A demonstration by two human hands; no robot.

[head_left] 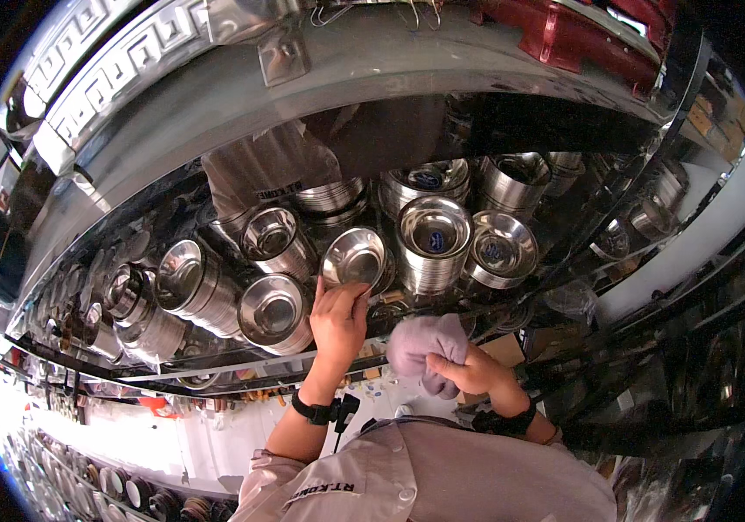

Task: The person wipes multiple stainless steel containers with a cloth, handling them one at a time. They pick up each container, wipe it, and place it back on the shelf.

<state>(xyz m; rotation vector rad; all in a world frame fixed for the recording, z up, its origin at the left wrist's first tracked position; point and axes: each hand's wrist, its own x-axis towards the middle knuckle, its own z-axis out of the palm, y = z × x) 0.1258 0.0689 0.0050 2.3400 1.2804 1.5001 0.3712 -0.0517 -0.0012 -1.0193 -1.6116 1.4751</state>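
Observation:
A shiny stainless steel bowl point(354, 256) sits tilted among stacks on a dark reflective shelf. My left hand point(338, 321) grips its near rim, with the fingertips partly hidden by the hand. In my right hand point(480, 370) is a bunched mauve cloth point(434, 349), held nearer to my body than the bowls. Left of the gripped bowl stands a stack of steel bowls point(274, 314). To its right rises a taller bowl stack point(435, 241), its top bowl bearing a blue sticker.
More steel bowl stacks point(196, 287) line the shelf's left side. A low bowl stack point(501, 251) stands at the right. Behind, a dark glossy panel point(398, 127) reflects the shirt. The shelf's metal front edge point(235, 365) runs below my left forearm. Red metal ware point(561, 36) is above.

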